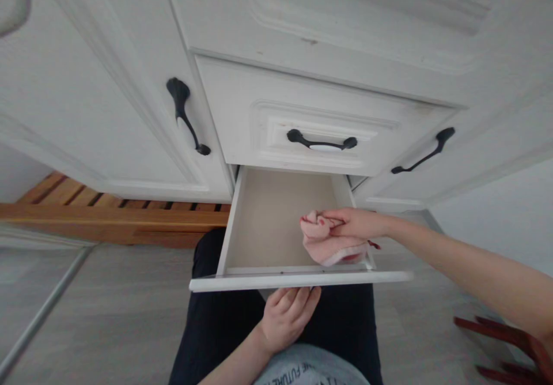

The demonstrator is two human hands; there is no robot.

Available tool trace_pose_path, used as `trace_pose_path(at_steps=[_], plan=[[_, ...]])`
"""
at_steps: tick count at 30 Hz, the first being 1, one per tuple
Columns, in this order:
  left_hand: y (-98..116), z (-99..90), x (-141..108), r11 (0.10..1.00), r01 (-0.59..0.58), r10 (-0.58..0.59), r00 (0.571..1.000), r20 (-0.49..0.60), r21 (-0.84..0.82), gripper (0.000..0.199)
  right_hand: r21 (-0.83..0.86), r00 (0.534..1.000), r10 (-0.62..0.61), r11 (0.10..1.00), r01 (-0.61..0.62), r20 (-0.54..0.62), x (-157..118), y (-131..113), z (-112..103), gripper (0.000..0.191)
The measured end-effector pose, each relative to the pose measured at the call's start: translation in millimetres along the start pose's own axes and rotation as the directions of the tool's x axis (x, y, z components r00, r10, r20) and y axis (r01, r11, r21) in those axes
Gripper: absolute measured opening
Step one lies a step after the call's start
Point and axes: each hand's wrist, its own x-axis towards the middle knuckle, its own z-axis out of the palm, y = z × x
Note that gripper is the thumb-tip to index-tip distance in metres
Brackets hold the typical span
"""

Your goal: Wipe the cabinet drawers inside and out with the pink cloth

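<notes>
A white drawer (254,223) is pulled out of the cabinet, and its pale bottom shows bare on the left and middle. My right hand (360,222) reaches in from the right, closed on a pink cloth (324,241) bunched over the drawer's front right corner. The cloth has darker red patches and a light edge. Below the drawer's front panel (242,283), my left hand (289,319) has its fingers curled against the outer face. The panel's edge hides the fingertips and any handle there.
Above is a closed drawer with a black handle (322,141). Cabinet doors with black handles (188,117) flank it. At left lies a wooden slatted rack (116,215); a metal floor rail (43,313) runs nearby. Reddish-brown legs (492,333) stand at lower right. My knees are under the drawer.
</notes>
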Motion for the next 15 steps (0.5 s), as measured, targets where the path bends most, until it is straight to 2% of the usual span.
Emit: trace_pose_path(at_steps=[2, 4, 6, 8, 11, 13, 15], plan=[[0, -0.5, 0, 1.0, -0.008, 0.008, 1.0, 0.008, 0.021, 0.042, 0.025, 0.973, -0.154, 0.987, 0.161, -0.174, 43, -8, 9, 0.04], [0, -0.3, 1, 0.999, -0.007, 0.006, 1.0, 0.006, 0.038, 0.042, -0.001, 0.917, -0.247, 0.966, 0.26, -0.314, 91, -20, 22, 0.036], [0, 0.3, 1, 0.999, -0.003, 0.003, 1.0, 0.007, 0.045, 0.042, 0.016, 0.87, -0.231, 0.964, 0.264, -0.435, 137, -36, 36, 0.031], [0, 0.6, 0, 0.999, -0.002, 0.002, 1.0, 0.006, 0.05, 0.041, 0.066, 0.844, -0.184, 0.966, 0.25, -0.505, 172, -52, 51, 0.031], [0, 0.5, -2, 0.998, -0.007, 0.006, 1.0, 0.01, 0.055, 0.042, 0.143, 0.857, -0.245, 0.929, 0.342, -0.453, 195, -67, 79, 0.042], [-1, 0.6, -3, 0.999, -0.012, 0.011, 1.0, 0.019, 0.045, 0.041, 0.23, 0.887, -0.283, 0.895, 0.381, -0.366, 190, -70, 101, 0.047], [-3, 1.2, -4, 0.999, -0.02, 0.02, 1.0, 0.009, 0.037, 0.038, 0.325, 0.922, -0.299, 0.871, 0.369, -0.245, 177, -68, 119, 0.045]])
